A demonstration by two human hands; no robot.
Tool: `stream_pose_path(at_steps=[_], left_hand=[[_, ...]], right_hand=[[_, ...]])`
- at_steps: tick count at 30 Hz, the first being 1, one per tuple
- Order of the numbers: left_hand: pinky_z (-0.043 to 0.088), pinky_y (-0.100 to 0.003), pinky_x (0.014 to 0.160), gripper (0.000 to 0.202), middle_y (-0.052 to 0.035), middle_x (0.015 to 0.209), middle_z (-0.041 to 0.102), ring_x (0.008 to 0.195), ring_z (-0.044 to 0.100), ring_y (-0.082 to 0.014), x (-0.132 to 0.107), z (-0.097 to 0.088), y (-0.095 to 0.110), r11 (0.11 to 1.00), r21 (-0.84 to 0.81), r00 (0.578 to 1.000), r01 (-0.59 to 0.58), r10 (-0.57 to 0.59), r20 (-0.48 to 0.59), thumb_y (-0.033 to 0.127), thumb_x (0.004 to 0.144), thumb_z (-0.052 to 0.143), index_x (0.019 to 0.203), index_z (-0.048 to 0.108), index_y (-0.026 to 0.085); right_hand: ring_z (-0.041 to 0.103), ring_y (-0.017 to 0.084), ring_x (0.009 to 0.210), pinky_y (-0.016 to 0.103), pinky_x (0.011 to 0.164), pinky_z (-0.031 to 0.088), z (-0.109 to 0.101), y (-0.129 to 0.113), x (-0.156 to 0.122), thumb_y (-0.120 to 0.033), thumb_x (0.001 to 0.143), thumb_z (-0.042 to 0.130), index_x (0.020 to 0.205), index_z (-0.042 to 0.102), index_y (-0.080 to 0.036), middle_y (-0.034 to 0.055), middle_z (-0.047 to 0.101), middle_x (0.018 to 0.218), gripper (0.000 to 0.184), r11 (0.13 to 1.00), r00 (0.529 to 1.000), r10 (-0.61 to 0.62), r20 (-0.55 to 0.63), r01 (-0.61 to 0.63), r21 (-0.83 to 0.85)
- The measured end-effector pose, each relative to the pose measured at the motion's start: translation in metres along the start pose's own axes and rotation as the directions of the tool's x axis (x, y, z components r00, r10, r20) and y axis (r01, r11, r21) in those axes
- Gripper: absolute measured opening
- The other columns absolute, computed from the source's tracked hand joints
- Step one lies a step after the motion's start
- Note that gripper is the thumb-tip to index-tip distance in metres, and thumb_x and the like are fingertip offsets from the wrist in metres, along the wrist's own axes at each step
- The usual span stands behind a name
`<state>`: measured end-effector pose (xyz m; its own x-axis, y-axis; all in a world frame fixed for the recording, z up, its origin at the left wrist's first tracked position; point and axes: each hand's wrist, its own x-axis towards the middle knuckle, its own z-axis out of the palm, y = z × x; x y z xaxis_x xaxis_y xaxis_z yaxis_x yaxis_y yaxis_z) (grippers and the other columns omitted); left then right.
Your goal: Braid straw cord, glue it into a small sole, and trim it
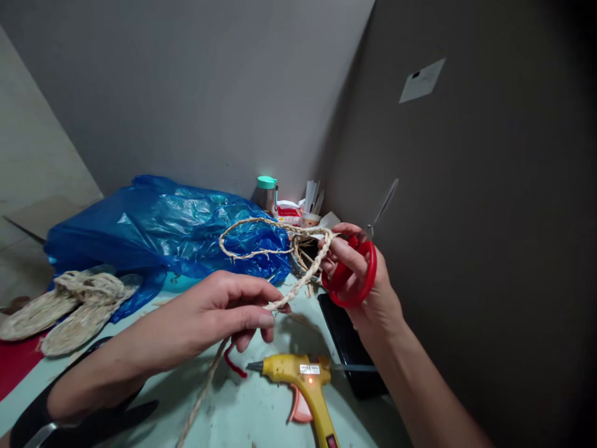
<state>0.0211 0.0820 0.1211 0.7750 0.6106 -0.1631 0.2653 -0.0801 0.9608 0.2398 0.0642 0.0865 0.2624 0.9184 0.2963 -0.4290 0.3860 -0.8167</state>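
Observation:
A pale braided straw cord [301, 283] runs slantwise between my two hands above the table. My left hand [224, 311] pinches the cord between thumb and fingers, and its tail hangs down toward the front. My right hand [361, 267] grips the cord's upper end with the fingertips. Red-handled scissors [351, 274] are hooked over the fingers of that same hand, blades pointing up and away. Beyond the hands, the cord makes a wide loop to the left. Below lies a yellow glue gun [298, 370] with a lit light, near a short red strand [236, 367].
A blue plastic bag [163, 224] fills the back left. Woven straw slippers [84, 305] lie at the left. A black phone-like slab [347, 348] rests beside the glue gun. A green-lidded jar [267, 191] and a paper cup [310, 219] stand by the wall [209, 93].

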Motion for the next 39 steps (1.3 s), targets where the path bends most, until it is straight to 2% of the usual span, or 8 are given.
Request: stream_pose_path(at_steps=[5, 11, 14, 19, 23, 31, 35, 39], left_hand=[[0.046, -0.020, 0.062, 0.021, -0.0003, 0.076, 0.068, 0.064, 0.053, -0.0114, -0.006, 0.002, 0.010, 0.989, -0.150, 0.999, 0.009, -0.016, -0.047, 0.028, 0.095, 0.058, 0.089, 0.076, 0.019], [0.051, -0.019, 0.069, 0.024, 0.0003, 0.095, 0.076, 0.071, 0.059, -0.0123, -0.010, 0.004, 0.009, 0.950, -0.307, 0.997, 0.061, -0.044, 0.064, 0.023, 0.092, 0.063, 0.110, 0.077, 0.031], [0.051, -0.019, 0.070, 0.027, 0.0006, 0.102, 0.077, 0.073, 0.061, -0.0125, -0.010, 0.006, 0.010, 0.950, -0.305, 0.997, 0.068, -0.055, 0.050, 0.020, 0.091, 0.063, 0.109, 0.078, 0.034], [0.048, -0.018, 0.064, 0.018, 0.0004, 0.088, 0.077, 0.070, 0.060, -0.0114, -0.012, 0.009, 0.012, 0.968, -0.246, 0.999, 0.048, -0.052, -0.009, 0.019, 0.089, 0.065, 0.098, 0.079, 0.027], [0.043, -0.019, 0.060, 0.013, -0.0001, 0.085, 0.075, 0.069, 0.059, -0.0113, -0.012, 0.009, 0.010, 0.987, -0.158, 0.999, 0.041, -0.043, -0.008, 0.024, 0.090, 0.064, 0.092, 0.077, 0.023], [0.038, -0.025, 0.060, 0.016, 0.0018, 0.065, 0.066, 0.065, 0.055, -0.0137, -0.008, 0.012, 0.003, 0.997, -0.070, 0.997, -0.017, 0.011, -0.075, 0.033, 0.088, 0.065, 0.081, 0.074, 0.021], [0.031, -0.025, 0.054, 0.022, 0.0014, 0.059, 0.066, 0.056, 0.048, -0.0114, -0.004, 0.013, -0.002, 0.996, -0.080, 0.994, -0.030, 0.022, -0.105, 0.037, 0.087, 0.067, 0.076, 0.075, 0.020], [0.032, -0.026, 0.055, 0.030, -0.0016, 0.063, 0.069, 0.056, 0.045, -0.0116, -0.002, 0.013, -0.005, 0.980, -0.200, 0.998, -0.024, 0.014, -0.053, 0.037, 0.091, 0.062, 0.070, 0.072, 0.018]], right_hand=[[0.054, 0.005, 0.055, 0.016, 0.051, 0.045, -0.006, -0.004, 0.005, -0.025, 0.072, 0.080, 0.094, 0.060, -0.023, -0.0036, 0.067, 0.076, 0.030, 1.000, 1.000, 0.015, -0.027, -0.015, 0.026], [0.053, 0.006, 0.059, 0.016, 0.053, 0.045, -0.006, -0.003, 0.004, -0.025, 0.072, 0.079, 0.094, 0.060, -0.023, -0.0035, 0.067, 0.078, 0.029, 0.998, 1.000, 0.025, -0.009, -0.025, 0.051], [0.053, 0.007, 0.060, 0.016, 0.052, 0.045, -0.005, -0.003, 0.004, -0.024, 0.072, 0.079, 0.093, 0.061, -0.023, -0.0033, 0.066, 0.078, 0.028, 0.998, 0.999, 0.033, -0.008, -0.033, 0.059], [0.056, 0.008, 0.062, 0.018, 0.054, 0.047, -0.005, -0.003, 0.004, -0.026, 0.071, 0.080, 0.094, 0.062, -0.023, -0.0031, 0.067, 0.079, 0.028, 0.996, 0.998, 0.063, -0.022, -0.062, 0.062], [0.056, 0.008, 0.061, 0.018, 0.056, 0.049, -0.007, -0.002, 0.004, -0.028, 0.071, 0.080, 0.095, 0.063, -0.024, -0.0039, 0.066, 0.078, 0.030, 0.995, 0.997, 0.079, -0.025, -0.077, 0.057], [0.055, 0.008, 0.059, 0.020, 0.054, 0.049, -0.007, 0.000, 0.005, -0.028, 0.071, 0.081, 0.096, 0.063, -0.024, -0.0043, 0.064, 0.077, 0.031, 0.995, 0.996, 0.089, -0.011, -0.088, 0.049], [0.055, 0.007, 0.060, 0.018, 0.056, 0.049, -0.005, 0.000, 0.003, -0.027, 0.071, 0.080, 0.095, 0.064, -0.023, -0.0040, 0.066, 0.078, 0.029, 0.995, 0.997, 0.081, 0.011, -0.082, 0.064], [0.058, 0.008, 0.063, 0.019, 0.060, 0.050, -0.006, 0.000, 0.003, -0.026, 0.071, 0.080, 0.096, 0.066, -0.023, -0.0032, 0.068, 0.079, 0.029, 0.993, 0.996, 0.088, 0.006, -0.089, 0.073]])
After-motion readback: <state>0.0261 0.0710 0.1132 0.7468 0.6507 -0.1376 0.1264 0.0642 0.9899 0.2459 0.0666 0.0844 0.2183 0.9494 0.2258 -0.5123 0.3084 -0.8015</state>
